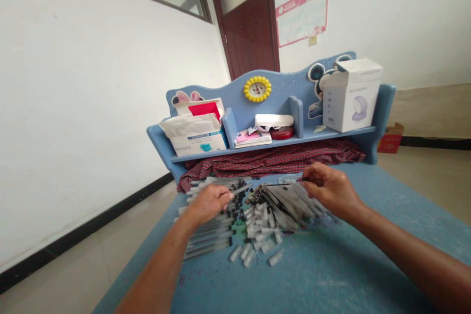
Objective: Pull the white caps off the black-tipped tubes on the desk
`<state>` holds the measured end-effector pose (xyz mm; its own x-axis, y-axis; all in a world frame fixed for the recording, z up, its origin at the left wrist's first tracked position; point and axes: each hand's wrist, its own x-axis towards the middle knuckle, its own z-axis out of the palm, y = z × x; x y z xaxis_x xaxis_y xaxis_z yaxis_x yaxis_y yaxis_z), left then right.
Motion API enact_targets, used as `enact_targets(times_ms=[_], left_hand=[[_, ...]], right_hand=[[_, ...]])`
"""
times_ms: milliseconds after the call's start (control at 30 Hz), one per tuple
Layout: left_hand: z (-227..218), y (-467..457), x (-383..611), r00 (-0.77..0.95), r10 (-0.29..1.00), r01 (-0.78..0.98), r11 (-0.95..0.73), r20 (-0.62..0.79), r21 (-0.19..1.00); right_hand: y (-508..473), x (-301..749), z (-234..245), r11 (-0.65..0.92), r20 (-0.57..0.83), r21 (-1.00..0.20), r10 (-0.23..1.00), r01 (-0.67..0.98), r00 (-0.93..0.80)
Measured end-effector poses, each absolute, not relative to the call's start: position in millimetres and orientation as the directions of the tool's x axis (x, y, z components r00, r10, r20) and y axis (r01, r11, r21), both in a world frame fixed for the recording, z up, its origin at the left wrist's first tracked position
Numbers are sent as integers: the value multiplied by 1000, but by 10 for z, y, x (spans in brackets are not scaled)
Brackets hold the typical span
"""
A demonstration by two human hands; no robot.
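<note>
My left hand [213, 202] pinches a clear pen barrel [242, 189] that points right. Across from it, my right hand [329, 189] has thumb and forefinger closed on the end of a thin dark pen refill [276, 185], its tip directed left; it is slightly blurred. Below the left hand lie rows of pen barrels [209, 244] with black ends. A pile of refills [285, 203] spreads beneath the right hand. Between the hands, clear pen caps [263, 221] are heaped, several loose toward me. The barrel and refill are apart.
The blue table [316, 274] has a raised shelf [312, 132] at the back. On it are a mask box [200, 140], papers [253, 138], a red round tin [282, 133] and a white carton [351, 100]. A checked cloth [272, 157] is bunched underneath.
</note>
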<state>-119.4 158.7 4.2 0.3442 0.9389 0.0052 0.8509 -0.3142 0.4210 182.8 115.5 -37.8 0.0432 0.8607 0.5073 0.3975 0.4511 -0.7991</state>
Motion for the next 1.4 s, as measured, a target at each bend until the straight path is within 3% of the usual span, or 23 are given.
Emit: enact_targets(times_ms=[100,167,233,300,400,533,700,900,1033,1133,1267,1400], left_hand=[[-7,1549,-1091,389,921,840,-352,-7,414],[-23,1516,-1030,411,911,832,-367,-18,416],[-29,1488,-989,423,906,828,-377,-22,415],[-25,1468,-965,428,903,829,-382,-25,408],[-12,1452,-945,430,902,830,-384,-26,406],[-5,1437,-928,444,896,818,-398,-16,416],[-47,1436,-919,481,877,804,-441,0,399],[-55,1405,-886,518,855,790,-477,-4,385],[-8,1321,-820,560,828,772,-520,-5,366],[12,1225,-739,607,795,739,-564,0,369],[13,1103,-618,680,733,676,-641,29,364],[84,1048,-566,704,709,640,-656,36,400]], right_hand=[[1017,1668,-445,549,623,-491,764,676,-168],[944,1591,-478,622,620,-311,706,719,-343],[906,1550,-501,680,577,-231,672,696,-464],[907,1544,-517,689,546,-240,678,684,-492],[957,1567,-536,583,508,-255,760,771,-406],[1017,1562,-540,406,408,-169,858,898,-311],[1020,1486,-504,350,336,-103,893,931,-299],[1050,1553,-493,317,373,-206,900,926,-225],[1029,1601,-446,371,391,-327,890,869,-234],[982,1586,-406,488,393,-366,853,793,-344],[922,1543,-377,658,417,-270,738,704,-530],[915,1589,-290,705,437,-211,688,677,-580]])
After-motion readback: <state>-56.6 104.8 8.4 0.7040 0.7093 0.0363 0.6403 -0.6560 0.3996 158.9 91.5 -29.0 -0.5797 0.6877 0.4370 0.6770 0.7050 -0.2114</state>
